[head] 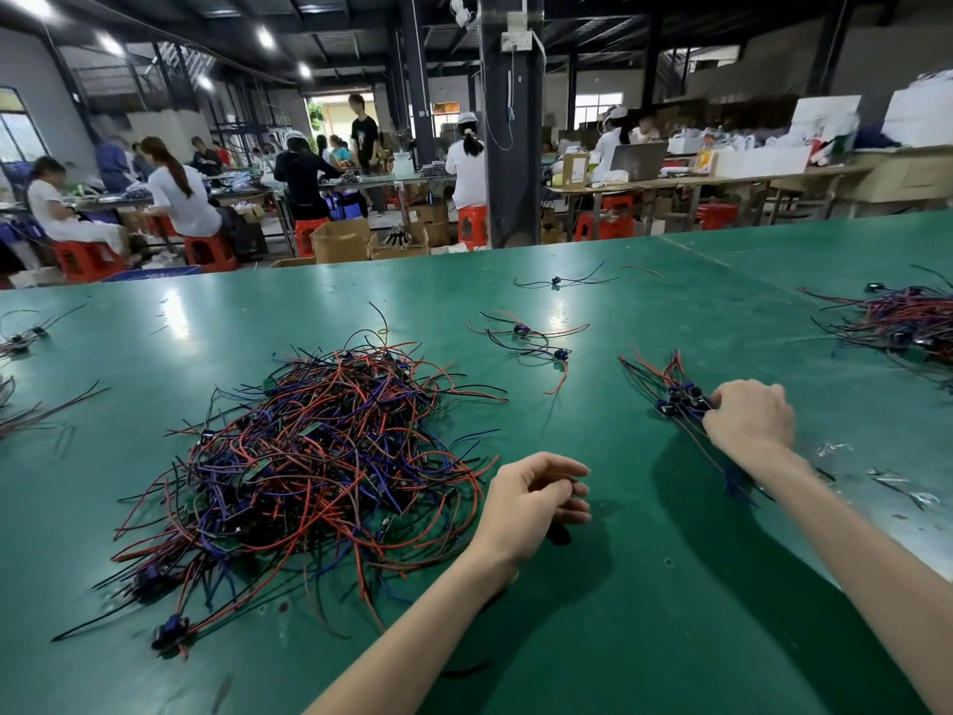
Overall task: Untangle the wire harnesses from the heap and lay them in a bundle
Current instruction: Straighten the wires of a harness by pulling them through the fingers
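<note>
- My left hand (531, 500) is just off the right edge of the big heap (319, 467). The fingers are loosely curled, nothing is in it, and it isn't touching the wires.
- My right hand (750, 420) is out further to the right, back of the hand facing up. The fingers are curled down around the connector end of the small bundle (670, 389), so it's got a grip on that.
- The heap is a proper tangle of red, black and blue/purple wires with little connectors and green boards mixed in. It sits on the green table (619, 611), left of centre, with loose ends sticking out all round.
- The small bundle lies well apart from the heap on the right. Its wires fan out away from me on one side, and a few trail back under my right forearm.
- A couple of loose harnesses (526, 338) lie between the heap and the bundle, further back, and one single harness (559, 281) is behind those.
- There's a second pile (902, 322) at the far right edge of the table.
- A few stray wires (20, 338) lie at the left edge.
- Some clear plastic scraps (897, 485) lie near my right arm.
- Behind the table, people sit on red stools (85, 258) at other benches.
</note>
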